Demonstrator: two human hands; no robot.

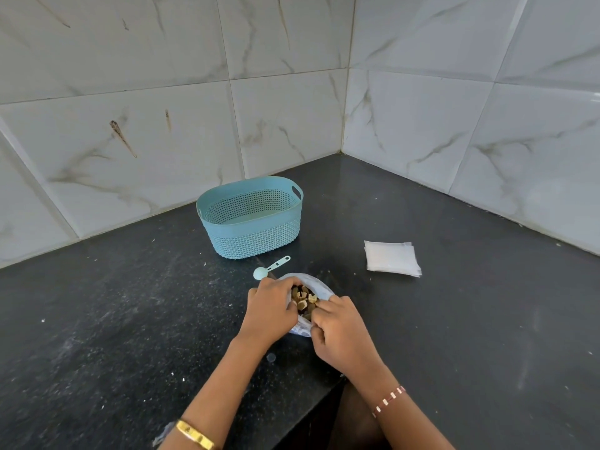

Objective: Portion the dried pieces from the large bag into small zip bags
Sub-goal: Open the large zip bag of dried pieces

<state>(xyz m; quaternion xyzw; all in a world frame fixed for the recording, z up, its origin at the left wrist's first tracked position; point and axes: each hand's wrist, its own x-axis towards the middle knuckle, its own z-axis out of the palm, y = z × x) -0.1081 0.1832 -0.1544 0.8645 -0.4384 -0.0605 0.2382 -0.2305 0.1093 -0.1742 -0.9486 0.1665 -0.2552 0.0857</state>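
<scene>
Dark speckled countertop (130,319): blue basket (253,219) mid-frame, little scoop (269,268) below it, stack of small zip bags (391,258) right, large bag (308,303) at center.

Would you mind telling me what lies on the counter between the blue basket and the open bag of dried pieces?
In the head view, a pale blue measuring spoon lies between the basket and the bag, its bowl nearest the left hand.

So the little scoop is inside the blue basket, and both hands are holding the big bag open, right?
Not quite. The head view shows the little scoop lying on the black counter, in front of the blue basket, not inside it. The rest is right: the left hand and right hand hold the big bag open.
</scene>
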